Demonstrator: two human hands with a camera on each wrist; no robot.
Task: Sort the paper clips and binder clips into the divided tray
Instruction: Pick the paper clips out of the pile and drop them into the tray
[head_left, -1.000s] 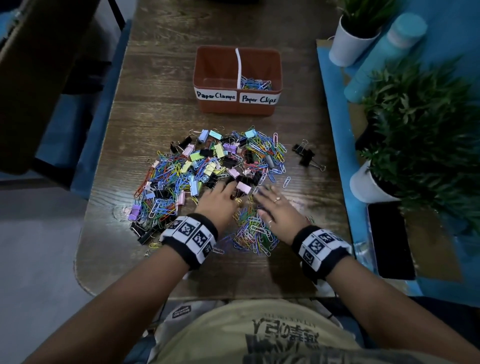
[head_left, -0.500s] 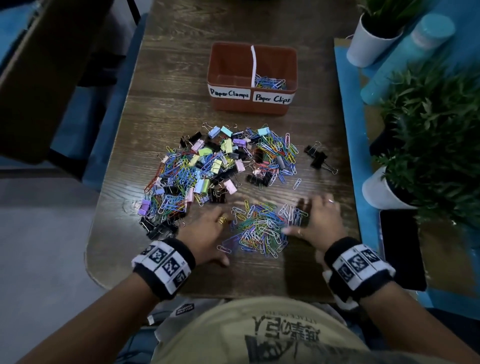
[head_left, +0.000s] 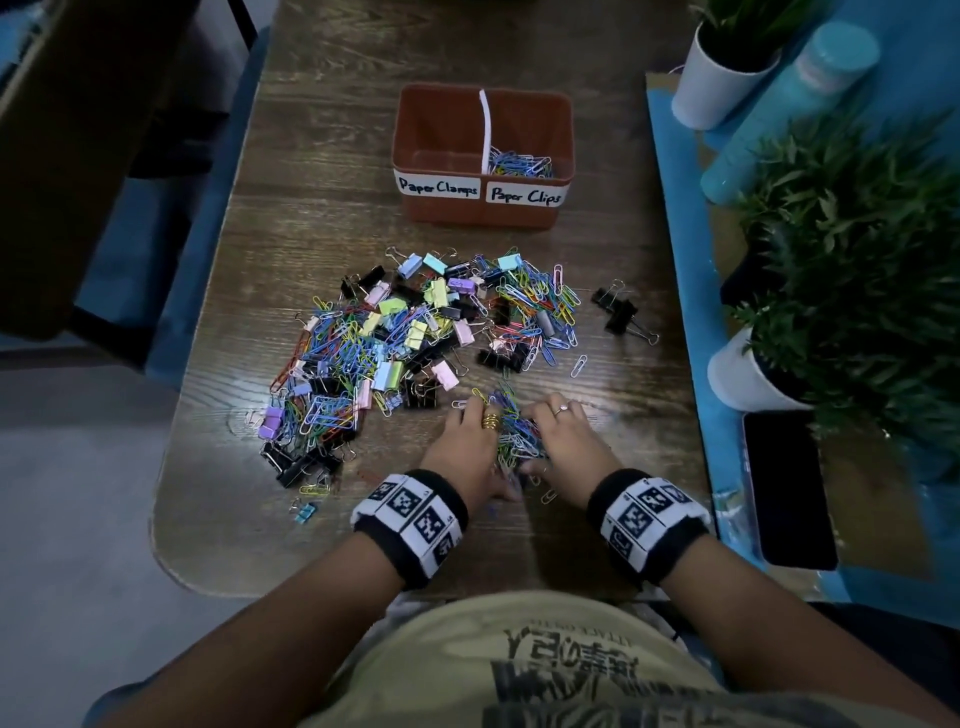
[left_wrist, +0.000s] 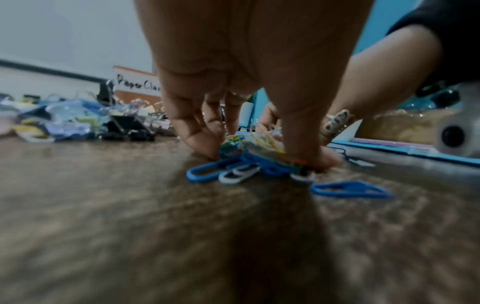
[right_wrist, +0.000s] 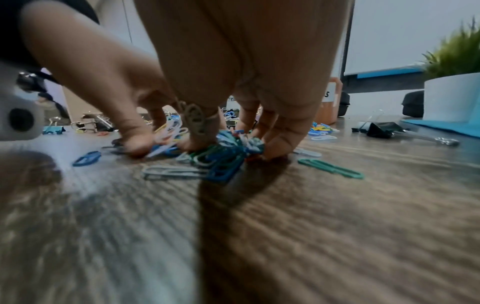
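Observation:
A heap of coloured paper clips (head_left: 514, 431) lies near the table's front edge. My left hand (head_left: 467, 447) and right hand (head_left: 566, 447) press in on it from both sides, fingers curled down round the clips. The left wrist view shows my left hand (left_wrist: 262, 154) gripping blue and white clips (left_wrist: 233, 170); my right hand (right_wrist: 233, 146) grips blue and green clips (right_wrist: 221, 164). A big mixed pile of binder clips and paper clips (head_left: 395, 343) lies beyond. The brown divided tray (head_left: 519, 215) stands at the back, with paper clips (head_left: 519, 163) in its right compartment.
Black binder clips (head_left: 618, 312) lie apart to the right, a small blue one (head_left: 306, 511) at the front left. Along the right edge stand potted plants (head_left: 748, 376), a teal bottle (head_left: 795, 104) and a dark phone (head_left: 787, 488) on a blue mat.
Both hands dragged a batch of paper clips out of the big pile toward me, spread apart, and have now closed in together, bunching the clips into a tight heap.

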